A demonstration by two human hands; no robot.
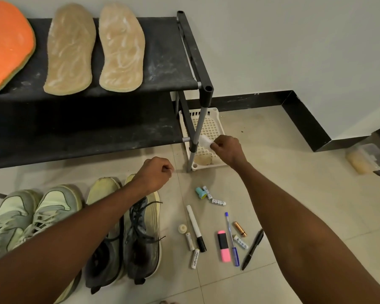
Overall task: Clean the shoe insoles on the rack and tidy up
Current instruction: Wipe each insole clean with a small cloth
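Two beige insoles (pixel 70 49) (pixel 122 47), streaked with white powder, lie side by side on the black rack's top shelf (pixel 162 62). An orange insole (pixel 7 44) lies at the far left of that shelf. My right hand (pixel 227 150) pinches a small white object (pixel 204 140) over the cream plastic basket (pixel 219 121) beside the rack's front right leg. My left hand (pixel 155 174) hovers as a fist over the floor in front of the rack, holding nothing that I can see.
Pale green sneakers (pixel 31 216) and dark grey sneakers (pixel 127 233) stand on the tiled floor. Scattered to their right are several batteries (pixel 217 201), a white marker (pixel 195 228), a pink highlighter (pixel 223 245), a blue pen (pixel 231 238) and a black pen (pixel 252 249). A lidded plastic box (pixel 369 159) sits at far right.
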